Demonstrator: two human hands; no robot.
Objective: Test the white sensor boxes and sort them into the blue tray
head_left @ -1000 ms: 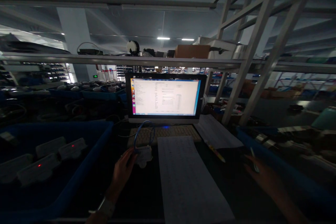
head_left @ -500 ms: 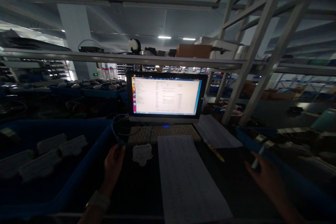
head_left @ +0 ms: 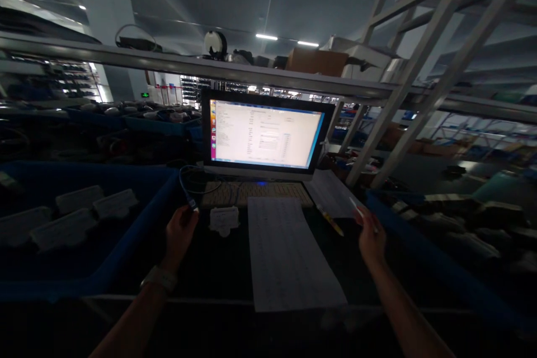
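My left hand (head_left: 180, 230) is closed round the plug end of a blue cable (head_left: 184, 189), which looks like a network cable and loops back toward the keyboard (head_left: 235, 193). A small whitish panel (head_left: 224, 220) with faint marks lies just right of that hand. Between my hands a long printed sheet (head_left: 289, 251) is spread on the dark table. My right hand (head_left: 371, 235) pinches a thin white pen-like stick (head_left: 358, 207), its tip pointing up and left. Close by on the left lies a yellow pen (head_left: 330, 220), apart from the fingers.
A lit monitor (head_left: 264, 134) stands behind the keyboard. On the left a blue bin (head_left: 126, 254) holds several whitish panels. Another blue bin (head_left: 413, 254) with dark and pale parts is at the right. A second sheet (head_left: 331, 193) lies beside the monitor, under an overhead shelf (head_left: 251, 74).
My right hand has moved left, from the right bin's edge toward the yellow pen, with the white stick in it. My left hand keeps the cable. The camera view has tilted downward.
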